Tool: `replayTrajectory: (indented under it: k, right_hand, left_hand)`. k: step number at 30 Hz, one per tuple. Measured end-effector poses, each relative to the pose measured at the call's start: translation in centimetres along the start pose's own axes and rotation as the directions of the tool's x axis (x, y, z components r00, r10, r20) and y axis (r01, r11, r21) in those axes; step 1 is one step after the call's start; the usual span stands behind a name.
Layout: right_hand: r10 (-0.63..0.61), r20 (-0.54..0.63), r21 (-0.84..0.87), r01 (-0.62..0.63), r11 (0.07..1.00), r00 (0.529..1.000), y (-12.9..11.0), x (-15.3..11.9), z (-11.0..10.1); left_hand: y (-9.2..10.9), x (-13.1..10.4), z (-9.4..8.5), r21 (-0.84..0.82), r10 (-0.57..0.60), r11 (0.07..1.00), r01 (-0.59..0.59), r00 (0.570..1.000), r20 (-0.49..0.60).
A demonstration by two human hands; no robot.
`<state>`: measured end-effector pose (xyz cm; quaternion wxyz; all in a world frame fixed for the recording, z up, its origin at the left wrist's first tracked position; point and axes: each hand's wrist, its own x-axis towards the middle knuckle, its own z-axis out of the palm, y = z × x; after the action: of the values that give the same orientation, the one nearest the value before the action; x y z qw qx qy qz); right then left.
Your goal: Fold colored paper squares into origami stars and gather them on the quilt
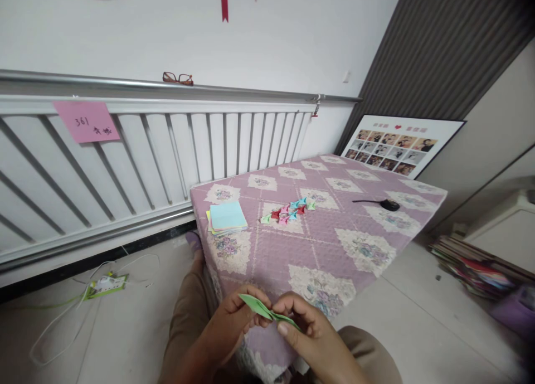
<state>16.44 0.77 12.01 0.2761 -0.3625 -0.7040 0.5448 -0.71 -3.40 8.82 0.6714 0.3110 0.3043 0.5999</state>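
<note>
L hand (232, 328) pinching left end of green paper (256, 306), R hand (307, 331) pinching its right end; paper sits between both, folded, over near corner of tablecloth (326, 244). Rel. to tablecloth: sticky-note stack (228, 217) on its left side, small folded papers (288, 210) mid, right of stack, black spoon-like item (388, 205) toward right side.

Purple floral-cloth table (267, 256) | paper stack (228, 215) | small folded papers (288, 210) | black item with thin stem (388, 205)
</note>
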Motion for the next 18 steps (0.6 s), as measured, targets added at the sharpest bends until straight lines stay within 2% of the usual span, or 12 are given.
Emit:
replayTrajectory:
  k: [9, 13, 18]
  right_hand:
    - [0.043, 0.008, 0.045, -0.043, 0.998, 0.999, 0.26, 0.09, 0.12]
    - [0.033, 0.020, 0.064, -0.034, 0.997, 0.999, 0.63, 0.12, 0.05]
    - [0.032, 0.037, 0.069, -0.034, 0.997, 0.999, 0.91, 0.14, 0.05]
  left_hand:
    - [-0.23, 0.05, -0.47, 0.045, -0.013, 0.999, 0.014, 1.000, -0.017]
    - [-0.25, 0.09, -0.53, 0.032, -0.007, 0.999, 0.007, 1.000, -0.005]
    - [-0.35, -0.03, -0.87, 0.093, -0.003, 0.996, 0.004, 1.000, -0.004]
